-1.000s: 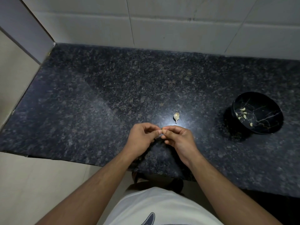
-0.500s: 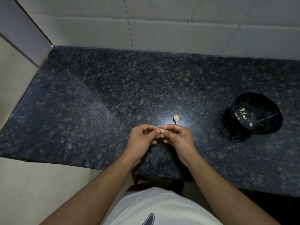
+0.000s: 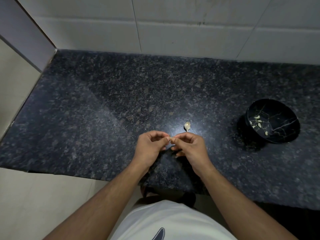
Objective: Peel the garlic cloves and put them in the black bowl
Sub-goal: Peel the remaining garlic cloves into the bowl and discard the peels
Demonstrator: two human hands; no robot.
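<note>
My left hand (image 3: 150,147) and my right hand (image 3: 190,147) meet over the front of the dark granite counter (image 3: 107,108), fingertips pinching a small garlic clove (image 3: 171,139) between them; only a sliver of it shows. Just beyond the hands an unpeeled garlic clove (image 3: 187,125) lies on the counter. The black bowl (image 3: 284,118) with thin gold veins stands at the right, tilted on its foot, and holds several pale peeled cloves (image 3: 259,123).
A white tiled wall (image 3: 173,28) runs along the back of the counter, and a wall corner closes its left end. The counter's front edge passes just below my wrists, with pale floor (image 3: 34,196) under it.
The hands stay together on the clove, the fingers shifting slightly. The view has tilted a little, so the counter and bowl sit slightly lower in frame.
</note>
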